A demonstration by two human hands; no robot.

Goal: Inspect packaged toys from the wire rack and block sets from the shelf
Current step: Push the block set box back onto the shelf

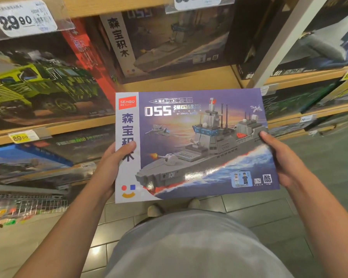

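Hands: your left hand (111,165) and right hand (279,157) grip the warship block set (191,143) by its side edges, thumbs on top.
Shelf (181,81): more boxed sets stand behind, a matching warship box (169,41) far centre.
Wire rack (28,205): near left, contents blurred.

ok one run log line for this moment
step: inspecting block set | left hand: grips warship box left edge | right hand: grips right edge | box: front up, off shelf
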